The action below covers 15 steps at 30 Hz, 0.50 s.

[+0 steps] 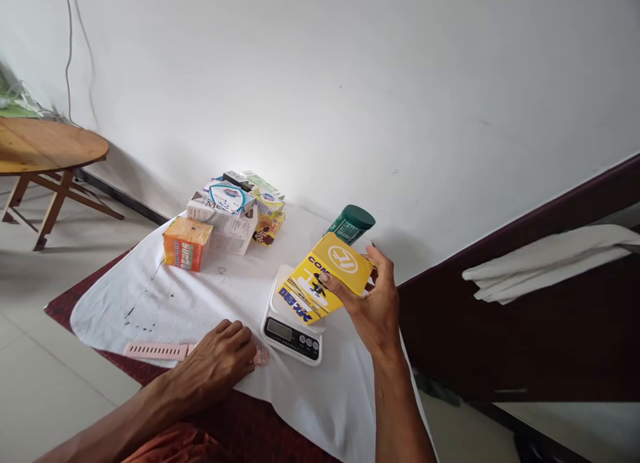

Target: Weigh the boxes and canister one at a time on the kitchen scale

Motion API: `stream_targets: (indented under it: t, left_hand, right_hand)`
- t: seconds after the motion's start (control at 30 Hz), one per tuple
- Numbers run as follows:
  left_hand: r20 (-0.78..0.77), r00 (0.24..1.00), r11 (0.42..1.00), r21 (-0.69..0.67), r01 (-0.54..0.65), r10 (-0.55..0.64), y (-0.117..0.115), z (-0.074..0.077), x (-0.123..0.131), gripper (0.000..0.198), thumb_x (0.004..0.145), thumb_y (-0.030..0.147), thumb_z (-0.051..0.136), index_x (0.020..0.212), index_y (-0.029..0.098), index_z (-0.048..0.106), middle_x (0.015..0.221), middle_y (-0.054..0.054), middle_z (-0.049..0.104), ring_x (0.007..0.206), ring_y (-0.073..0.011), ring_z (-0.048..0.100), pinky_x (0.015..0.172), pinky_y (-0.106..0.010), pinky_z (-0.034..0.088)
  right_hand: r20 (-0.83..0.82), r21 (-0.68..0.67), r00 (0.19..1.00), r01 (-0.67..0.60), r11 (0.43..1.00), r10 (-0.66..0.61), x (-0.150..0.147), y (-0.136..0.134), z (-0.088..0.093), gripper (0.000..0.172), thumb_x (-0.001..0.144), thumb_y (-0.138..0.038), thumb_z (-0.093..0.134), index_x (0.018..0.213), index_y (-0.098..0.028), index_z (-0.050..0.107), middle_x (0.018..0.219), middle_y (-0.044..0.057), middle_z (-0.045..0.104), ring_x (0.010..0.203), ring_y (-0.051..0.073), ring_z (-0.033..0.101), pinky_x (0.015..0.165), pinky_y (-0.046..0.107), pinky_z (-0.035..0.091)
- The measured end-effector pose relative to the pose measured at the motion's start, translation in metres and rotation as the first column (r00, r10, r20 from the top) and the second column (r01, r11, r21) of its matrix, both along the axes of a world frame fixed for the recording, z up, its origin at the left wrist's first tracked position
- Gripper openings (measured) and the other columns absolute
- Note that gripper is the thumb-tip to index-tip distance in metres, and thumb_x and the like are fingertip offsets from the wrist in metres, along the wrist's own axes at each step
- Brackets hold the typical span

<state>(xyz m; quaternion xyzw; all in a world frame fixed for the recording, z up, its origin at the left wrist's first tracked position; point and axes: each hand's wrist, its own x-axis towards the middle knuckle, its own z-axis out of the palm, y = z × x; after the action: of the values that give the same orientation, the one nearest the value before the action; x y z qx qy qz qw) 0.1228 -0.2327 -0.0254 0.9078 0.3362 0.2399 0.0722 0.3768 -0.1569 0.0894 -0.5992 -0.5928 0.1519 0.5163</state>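
Note:
A yellow box with blue lettering is tilted over the white kitchen scale; my right hand grips it from the right, thumb on its front. Whether the box touches the scale's plate I cannot tell. My left hand rests on the cloth at the scale's left, fingers curled down over a pink watch strap; whether they grip it is hidden. Behind the yellow box stands a dark green canister. An orange box sits on the left of the cloth.
Several boxes are stacked at the back, among them a large white box and a blue-white one. A white cloth covers the table, close to the wall. A round wooden table stands at far left, a white towel at right.

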Motion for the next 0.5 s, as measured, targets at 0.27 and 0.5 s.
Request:
stream_targets:
  t: [0.27, 0.5]
  left_hand:
    - [0.003, 1.000, 0.996, -0.086, -0.005, 0.005, 0.007, 0.018, 0.001, 0.020, 0.107, 0.027, 0.049, 0.094, 0.018, 0.061, 0.093, -0.004, 0.065, 0.082, -0.0192, 0.059, 0.076, -0.035, 0.043]
    - [0.278, 0.958, 0.994, -0.102, -0.050, 0.077, 0.061, 0.040, 0.010, 0.056, 0.092, 0.041, 0.073, 0.138, 0.022, 0.047, 0.128, -0.012, 0.060, 0.117, -0.0288, 0.061, 0.097, -0.047, 0.053]
  right_hand:
    - [-0.154, -0.024, 0.978, -0.146, 0.989, 0.140, 0.024, -0.013, -0.014, 0.108, 0.064, -0.055, 0.088, 0.153, -0.029, 0.033, 0.151, 0.014, 0.049, 0.138, 0.032, 0.050, 0.100, 0.048, 0.054]
    - [-0.407, 0.030, 0.913, 0.022, 0.999, -0.008, 0.041, -0.008, -0.058, 0.067, 0.086, -0.069, 0.062, 0.134, -0.024, 0.050, 0.130, 0.013, 0.065, 0.112, 0.027, 0.067, 0.083, 0.041, 0.058]
